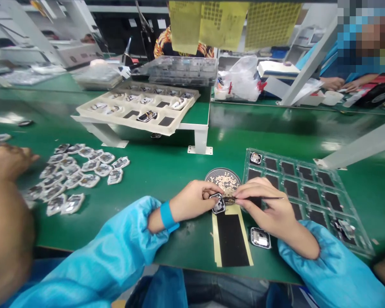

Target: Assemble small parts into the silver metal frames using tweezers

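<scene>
My left hand (192, 200) grips a small rounded-square watch-like part (217, 204) with a pale rim and dark, silvery inside. In my right hand (269, 207) is a pair of thin dark tweezers (274, 198), its tips at the part's right edge. Just behind both hands sits a round grey dish (211, 174) holding many tiny pale and dark pieces. A black strip (233, 240) with yellow edges lies below the held part. Near my right wrist, a similar rounded-square part (260, 238) rests on the green table.
A clear compartment tray (356, 205) with black pads lies at right. Several white-rimmed parts (72, 171) are spread at left, near another person's hand (11, 160). A cream tray (128, 122) stands on a raised shelf. Yellow sheets (223, 25) hang above.
</scene>
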A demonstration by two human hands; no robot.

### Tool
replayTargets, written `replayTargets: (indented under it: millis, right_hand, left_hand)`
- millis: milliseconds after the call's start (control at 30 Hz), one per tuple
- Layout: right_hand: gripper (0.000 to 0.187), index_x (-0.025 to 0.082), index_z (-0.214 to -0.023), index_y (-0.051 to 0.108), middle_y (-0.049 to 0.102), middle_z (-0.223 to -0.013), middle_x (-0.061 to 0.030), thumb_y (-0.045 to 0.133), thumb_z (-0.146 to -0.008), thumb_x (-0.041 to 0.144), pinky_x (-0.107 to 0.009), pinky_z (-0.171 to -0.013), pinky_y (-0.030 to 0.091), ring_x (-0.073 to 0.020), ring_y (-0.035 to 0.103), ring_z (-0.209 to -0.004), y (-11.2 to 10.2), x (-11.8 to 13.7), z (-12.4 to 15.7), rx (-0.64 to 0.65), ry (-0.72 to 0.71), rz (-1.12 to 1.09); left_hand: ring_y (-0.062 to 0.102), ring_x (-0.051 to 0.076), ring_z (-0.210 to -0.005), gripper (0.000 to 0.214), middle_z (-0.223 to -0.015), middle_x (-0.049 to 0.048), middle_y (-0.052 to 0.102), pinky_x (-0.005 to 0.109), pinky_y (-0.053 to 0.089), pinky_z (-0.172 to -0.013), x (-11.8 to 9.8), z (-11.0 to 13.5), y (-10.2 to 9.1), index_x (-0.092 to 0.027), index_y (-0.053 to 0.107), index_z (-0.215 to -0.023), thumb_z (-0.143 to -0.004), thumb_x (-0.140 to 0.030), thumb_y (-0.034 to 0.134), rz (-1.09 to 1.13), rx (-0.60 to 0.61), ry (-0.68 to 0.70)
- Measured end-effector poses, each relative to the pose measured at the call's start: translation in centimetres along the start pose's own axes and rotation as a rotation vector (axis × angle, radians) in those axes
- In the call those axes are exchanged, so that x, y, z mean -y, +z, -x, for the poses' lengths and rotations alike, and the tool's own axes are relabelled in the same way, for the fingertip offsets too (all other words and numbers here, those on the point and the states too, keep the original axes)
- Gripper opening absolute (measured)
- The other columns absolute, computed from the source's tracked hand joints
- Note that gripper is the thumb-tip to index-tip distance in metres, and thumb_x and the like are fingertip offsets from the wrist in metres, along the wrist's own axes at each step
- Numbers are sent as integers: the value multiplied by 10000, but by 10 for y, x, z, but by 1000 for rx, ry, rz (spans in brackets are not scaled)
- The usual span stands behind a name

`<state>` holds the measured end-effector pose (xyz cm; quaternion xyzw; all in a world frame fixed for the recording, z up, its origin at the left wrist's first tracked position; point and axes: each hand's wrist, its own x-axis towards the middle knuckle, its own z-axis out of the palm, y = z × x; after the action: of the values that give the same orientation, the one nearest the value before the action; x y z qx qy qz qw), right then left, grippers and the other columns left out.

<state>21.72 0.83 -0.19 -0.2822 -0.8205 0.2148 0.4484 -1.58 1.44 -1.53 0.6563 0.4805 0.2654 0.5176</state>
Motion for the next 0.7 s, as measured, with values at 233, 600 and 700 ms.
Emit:
replayTargets:
  millis: [233, 600, 700]
  right_hand:
    - [242, 237, -1008, 684, 770, -941, -24, 737, -849, 62, -425, -835, 509, -217, 698, -913, 1, -3, -1, 5, 3, 15]
    - [223, 255, -1044, 671, 765, -1005, -17, 698, -890, 95, -422, -862, 478, -224, 685, -964, 1, -3, 2, 83, -41, 107]
    - [216, 264, -1048, 666, 762, -1028, -12, 672, -906, 101, -422, -872, 468, -224, 683, -973, 0, -3, 2, 129, -39, 128]
  left_hand:
    - [649, 144, -630, 285, -729, 26, 731, 235, 510, -588, -2, 0, -1, -145, 782, -1026, -765, -138, 666, -10, 13, -1]
    - [682, 167, -698, 289, -769, 39, 747, 257, 545, -662, 0, -1, 0, -145, 778, -1038, -771, -148, 669, -11, 10, 5]
    - [686, 174, -710, 282, -753, 37, 741, 260, 549, -669, -1, -1, -1, -144, 780, -1030, -768, -151, 676, -1, 5, 3]
